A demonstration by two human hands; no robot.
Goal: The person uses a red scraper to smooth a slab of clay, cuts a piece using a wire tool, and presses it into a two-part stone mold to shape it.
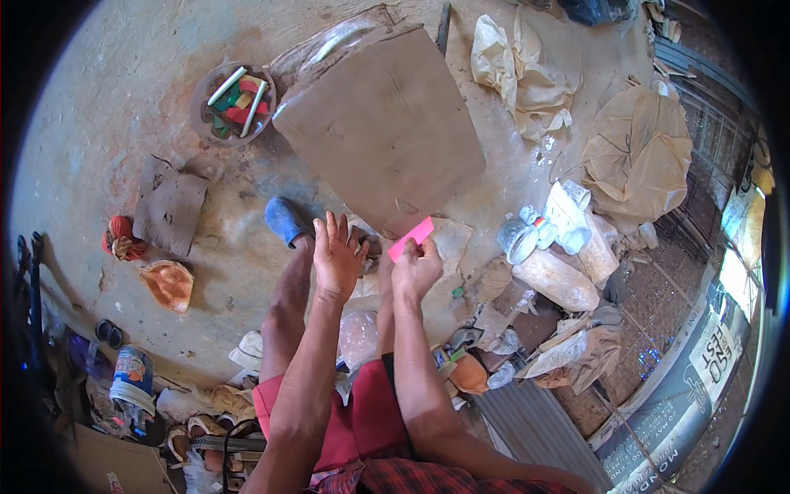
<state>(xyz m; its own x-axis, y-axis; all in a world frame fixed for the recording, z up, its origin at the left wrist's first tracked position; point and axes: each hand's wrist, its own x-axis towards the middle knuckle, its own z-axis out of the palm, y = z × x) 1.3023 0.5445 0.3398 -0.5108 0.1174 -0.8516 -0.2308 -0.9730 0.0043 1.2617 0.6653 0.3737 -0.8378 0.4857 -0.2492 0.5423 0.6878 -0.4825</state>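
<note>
Between the fingers of my right hand [418, 267] is a bright pink strip [411, 240], like paper or thin card. It slants up beside the near edge of a brown board [383, 132], which takes up the middle of the view. My left hand [338, 257] is raised with its fingers spread and nothing in it, left of the pink strip. Left of the board stands a round bowl [197, 115] with red, green and yellow pieces and two pale sticks [226, 86] in it.
A blue shoe [285, 221] shows on my foot. Leftward lie a brown cardboard piece [170, 206], a red tied bundle [121, 239] and an orange shell-like piece [168, 286]. On the right are crumpled paper [522, 74], clear plastic bottles [527, 234] and a round tan bundle [638, 152].
</note>
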